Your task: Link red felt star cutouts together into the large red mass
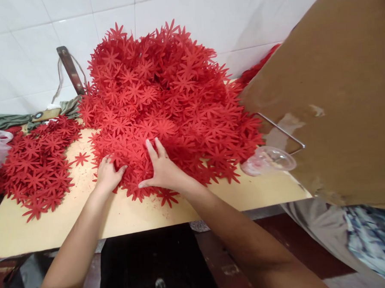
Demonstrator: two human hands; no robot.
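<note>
Both hands worked the near edge of a tall heap of red flower cutouts [167, 98] piled on a table [144, 215] against a tiled wall [28, 36]. The left hand [108, 174] curled its fingers into the cutouts; the right hand [163, 169] lay flat, fingers spread. A smaller pile [35, 165] sat left, a plastic cup [267, 160] and cardboard [338, 89] right.

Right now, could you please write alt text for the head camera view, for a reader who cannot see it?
Two bare hands, left hand and right hand, press into the front of a big heap of red flower-shaped cutouts on a tan table. A smaller pile of cutouts lies left; a cardboard sheet stands right.
</note>
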